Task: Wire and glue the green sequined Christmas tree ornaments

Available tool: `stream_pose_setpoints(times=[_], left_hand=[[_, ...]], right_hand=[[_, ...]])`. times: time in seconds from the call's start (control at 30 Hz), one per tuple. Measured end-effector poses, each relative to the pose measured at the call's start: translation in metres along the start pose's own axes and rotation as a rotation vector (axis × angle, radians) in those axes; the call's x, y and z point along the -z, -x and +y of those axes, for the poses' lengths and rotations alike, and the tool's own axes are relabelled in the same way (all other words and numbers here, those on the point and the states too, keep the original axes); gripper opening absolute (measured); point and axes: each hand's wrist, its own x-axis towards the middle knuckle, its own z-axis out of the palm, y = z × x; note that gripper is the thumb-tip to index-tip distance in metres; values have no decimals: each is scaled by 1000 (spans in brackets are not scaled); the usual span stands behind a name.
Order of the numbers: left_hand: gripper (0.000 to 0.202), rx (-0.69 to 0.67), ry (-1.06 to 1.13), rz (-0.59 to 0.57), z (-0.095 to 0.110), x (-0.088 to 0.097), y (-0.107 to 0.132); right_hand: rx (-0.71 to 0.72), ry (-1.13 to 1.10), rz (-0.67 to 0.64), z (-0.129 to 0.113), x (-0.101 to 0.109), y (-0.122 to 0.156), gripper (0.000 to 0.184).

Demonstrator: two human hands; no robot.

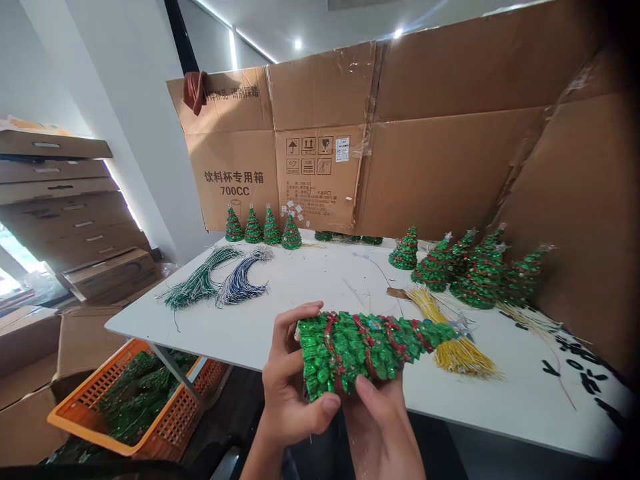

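Observation:
My left hand [290, 377] and my right hand [377, 417] both grip a green tinsel Christmas tree ornament [360, 350] at its wide base. It lies on its side with red garland wound around it and a silver star tip [463, 327] pointing right. A yellow bundle of wires [457, 353] sticks out beyond the tip, apparently lying on the table behind it. Whether those wires join the ornament is hard to tell. My fingers hide part of the ornament's underside.
Several finished small trees stand along the white table [320, 293] against a cardboard backdrop [320, 147]. Green and blue wire bundles [215, 277] lie at left. An orange plastic crate [135, 403] of green pieces sits below the table's left edge, beside stacked boxes.

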Motion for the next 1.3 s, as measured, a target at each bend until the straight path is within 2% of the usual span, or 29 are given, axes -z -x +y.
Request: stream_pose_setpoints(times=[0.13, 0.33, 0.47, 0.7, 0.9, 1.0, 1.3], left_hand=[[41, -28, -28, -27, 0, 0, -1], [35, -72, -66, -48, 0, -1, -1], [34, -70, -74, -36, 1, -3, -1], [36, -47, -60, -28, 0, -2, 1], [36, -37, -59, -34, -1, -1, 1], [36, -33, -57, -35, -1, -2, 1], [36, -18, -46, -49, -4, -2, 2]], right_hand=[[-42, -40, 13, -4, -2, 1, 100], [-131, -49, 130, -17, -5, 5, 89], [-142, -43, 115, -19, -4, 5, 83], [-130, -65, 72, -14, -2, 4, 83], [-126, -35, 75, -13, 0, 0, 100], [-118, -28, 59, -13, 1, -2, 102], [-122, -27, 88, -14, -1, 1, 89]])
